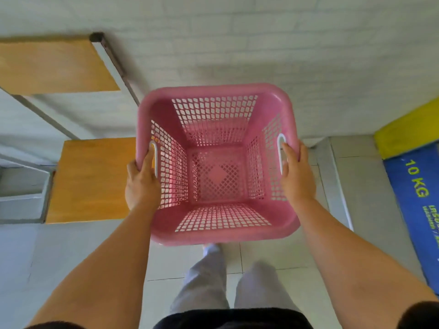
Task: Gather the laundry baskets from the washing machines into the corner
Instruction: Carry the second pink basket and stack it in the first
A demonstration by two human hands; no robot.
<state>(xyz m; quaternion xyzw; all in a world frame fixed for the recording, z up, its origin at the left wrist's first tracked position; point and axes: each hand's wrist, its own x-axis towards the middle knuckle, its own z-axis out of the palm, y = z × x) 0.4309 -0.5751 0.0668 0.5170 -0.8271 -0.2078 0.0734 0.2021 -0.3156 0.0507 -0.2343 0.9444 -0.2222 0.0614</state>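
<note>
A pink plastic laundry basket (217, 172) with perforated walls and nothing inside hangs in front of me above the tiled floor. My left hand (142, 184) grips its left rim at the handle slot. On the opposite side my right hand (297, 174) holds the right rim, fingers through the white-edged handle slot. The basket is level and held between both hands, close to the white brick wall.
Two wooden bench seats (92, 179) on a grey metal frame stand to the left against the white brick wall (261, 43). A blue and yellow washing machine (415, 186) marked 10 KG is at the right edge. My legs stand on pale floor tiles (273, 255).
</note>
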